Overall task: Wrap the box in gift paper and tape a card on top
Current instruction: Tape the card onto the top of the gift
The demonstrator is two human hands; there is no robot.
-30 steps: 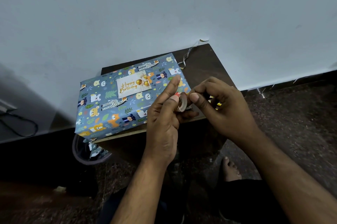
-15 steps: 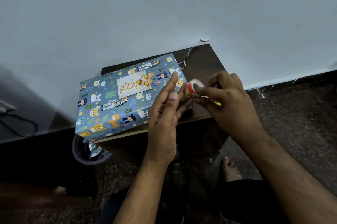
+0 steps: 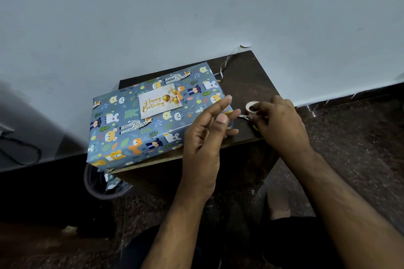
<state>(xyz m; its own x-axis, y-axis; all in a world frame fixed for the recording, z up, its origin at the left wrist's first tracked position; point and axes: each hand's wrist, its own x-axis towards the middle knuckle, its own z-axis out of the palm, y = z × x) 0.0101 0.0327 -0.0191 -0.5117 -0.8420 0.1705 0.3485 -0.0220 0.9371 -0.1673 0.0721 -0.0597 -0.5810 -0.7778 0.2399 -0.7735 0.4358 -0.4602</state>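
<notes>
Dark table: animal-print wrapped box.

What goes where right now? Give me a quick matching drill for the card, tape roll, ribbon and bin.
Things:
1. card
2. tape roll
3. ribbon
4. bin

Places:
A. on the floor below the table's left corner
B. at the right hand's fingertips
C. on top of the wrapped box
D. at the table's back edge by the wall

Pairs: 1-C, 2-B, 3-D, 4-A
</notes>
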